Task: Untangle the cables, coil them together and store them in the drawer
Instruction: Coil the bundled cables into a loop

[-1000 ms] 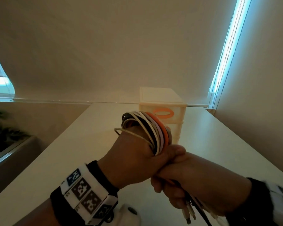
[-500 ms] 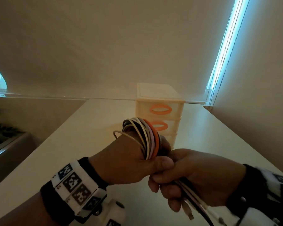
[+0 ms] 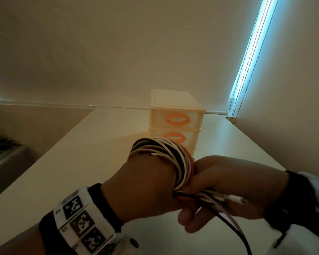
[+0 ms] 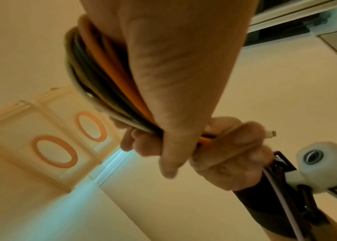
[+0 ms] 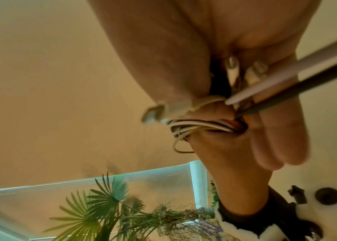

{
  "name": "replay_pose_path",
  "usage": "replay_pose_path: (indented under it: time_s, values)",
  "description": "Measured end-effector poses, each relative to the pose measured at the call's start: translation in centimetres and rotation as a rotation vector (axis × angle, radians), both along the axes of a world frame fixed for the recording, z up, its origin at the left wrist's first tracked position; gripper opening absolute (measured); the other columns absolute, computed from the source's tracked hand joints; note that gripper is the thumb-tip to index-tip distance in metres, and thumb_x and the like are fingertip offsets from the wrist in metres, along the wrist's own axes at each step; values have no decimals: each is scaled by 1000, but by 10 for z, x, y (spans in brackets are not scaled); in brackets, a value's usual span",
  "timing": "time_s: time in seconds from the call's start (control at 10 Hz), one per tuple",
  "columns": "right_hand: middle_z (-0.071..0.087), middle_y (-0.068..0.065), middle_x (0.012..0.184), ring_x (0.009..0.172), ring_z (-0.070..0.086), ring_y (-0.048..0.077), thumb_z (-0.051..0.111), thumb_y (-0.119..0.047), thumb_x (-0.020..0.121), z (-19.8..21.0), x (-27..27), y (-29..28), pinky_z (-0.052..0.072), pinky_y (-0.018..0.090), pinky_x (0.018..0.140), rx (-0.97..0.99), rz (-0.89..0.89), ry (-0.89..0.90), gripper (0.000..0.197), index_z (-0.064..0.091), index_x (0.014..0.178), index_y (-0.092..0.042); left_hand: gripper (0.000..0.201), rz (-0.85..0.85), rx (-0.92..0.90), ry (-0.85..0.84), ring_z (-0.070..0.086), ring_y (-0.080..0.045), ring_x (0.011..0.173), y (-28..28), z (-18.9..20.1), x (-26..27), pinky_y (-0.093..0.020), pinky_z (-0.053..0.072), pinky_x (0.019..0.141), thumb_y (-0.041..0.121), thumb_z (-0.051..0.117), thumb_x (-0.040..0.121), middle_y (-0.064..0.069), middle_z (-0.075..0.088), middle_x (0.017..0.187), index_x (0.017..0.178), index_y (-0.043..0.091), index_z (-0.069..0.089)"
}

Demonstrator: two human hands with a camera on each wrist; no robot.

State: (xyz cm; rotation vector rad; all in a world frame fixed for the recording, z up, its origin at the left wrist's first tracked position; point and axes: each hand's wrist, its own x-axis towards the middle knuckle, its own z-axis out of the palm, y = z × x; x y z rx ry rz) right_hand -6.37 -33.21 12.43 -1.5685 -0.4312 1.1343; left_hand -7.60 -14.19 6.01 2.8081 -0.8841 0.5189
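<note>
A coil of white, black, pink and orange cables (image 3: pixel 180 159) is wound round the fingers of my left hand (image 3: pixel 145 183), which holds it above the table. In the left wrist view the thumb clamps the coil (image 4: pixel 105 81) against the hand. My right hand (image 3: pixel 228 179) sits just right of it and grips the loose cable ends (image 3: pixel 226 198). A white plug (image 4: pixel 269 133) sticks out of that fist, and a black and a pink lead hang down. The cream drawer unit (image 3: pixel 175 105) with orange oval handles stands behind the hands, its visible drawers closed.
The white table (image 3: pixel 99 144) runs back to a blind-covered window; a wall borders its right side. Blind cords (image 3: pixel 236 100) hang at the back right corner. A potted plant (image 5: pixel 105 203) stands beyond the table's left edge.
My right hand has swung from beneath the left hand up to its right side, carrying the loose ends round. Both hands sit lower in view, so more of the drawer unit shows.
</note>
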Motion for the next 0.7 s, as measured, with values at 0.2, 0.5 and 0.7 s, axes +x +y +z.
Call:
replay_pose_path:
  time_s: [0.2,0.5,0.7]
  values:
    - [54,32,139,127,57,41,62,-25,94,16,3,-6,58,45,92,246,-7,299,50,58,133,5,17,-212,-299,-37,55,-2,78,6,23,-15,-23,46,74,36,52,98,14,56,84,98,24,64]
    - [-5,35,156,149,-3,50,13,-48,109,34,2,-30,9,52,121,546,-103,119,64,-32,141,-18,22,106,-930,394,48,-25,46,34,18,-5,-33,43,42,6,67,88,-13,54,57,75,-4,52]
    - [62,-9,131,120,61,6,69,-68,72,20,-6,-31,52,23,97,56,-511,-1447,59,61,120,-35,28,175,-1417,968,35,-18,47,32,26,-3,-25,30,48,22,67,88,-3,36,58,65,11,55]
